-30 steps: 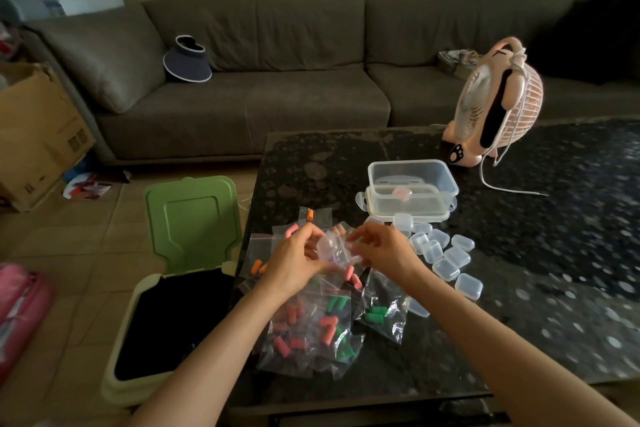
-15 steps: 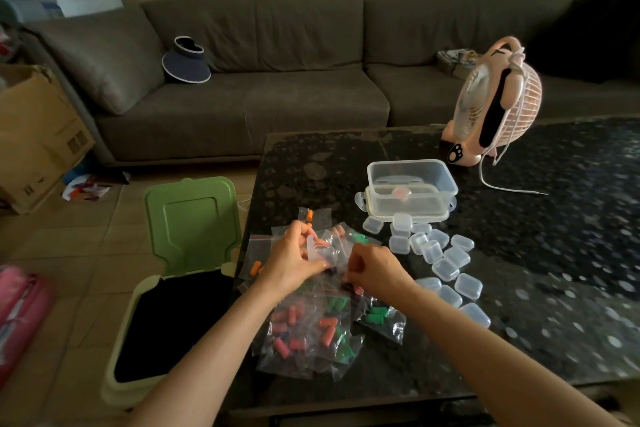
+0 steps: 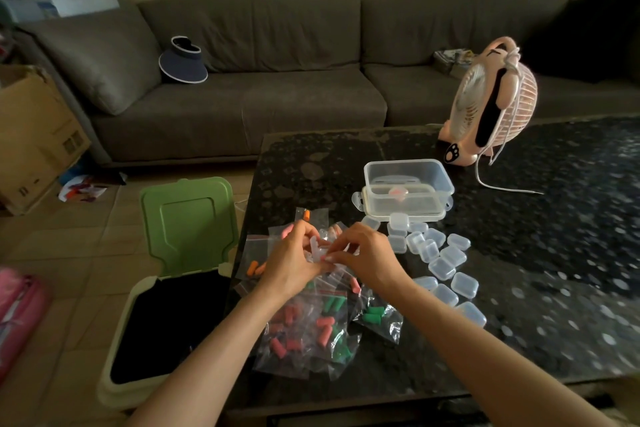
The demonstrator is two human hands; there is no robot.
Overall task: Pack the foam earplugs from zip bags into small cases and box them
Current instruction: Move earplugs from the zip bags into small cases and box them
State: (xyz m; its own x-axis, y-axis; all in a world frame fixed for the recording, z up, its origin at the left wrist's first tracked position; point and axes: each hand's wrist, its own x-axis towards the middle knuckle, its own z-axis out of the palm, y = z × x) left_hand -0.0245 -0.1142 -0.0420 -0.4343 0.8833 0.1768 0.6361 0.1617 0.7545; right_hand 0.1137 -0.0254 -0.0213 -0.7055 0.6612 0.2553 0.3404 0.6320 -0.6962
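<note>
Pink fan on table; visor on sofa; green-lidded bin open

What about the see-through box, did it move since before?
No. The clear box still sits in the same spot beside the pink fan base.

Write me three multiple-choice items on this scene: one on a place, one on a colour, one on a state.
1. Where does the visor lie?
A. on the sofa
B. on the floor
C. on the table

2. What colour is the fan?
A. green
B. blue
C. pink

3. What are the left hand and the right hand doing?
A. lying flat on the table
B. pinching a small clear piece between them
C. gripping the fan

Answers:
1 A, the visor rests on a seat cushion.
2 C, its housing and grille are pink.
3 B, the curled fingers of both hands meet on the small clear piece.
</note>
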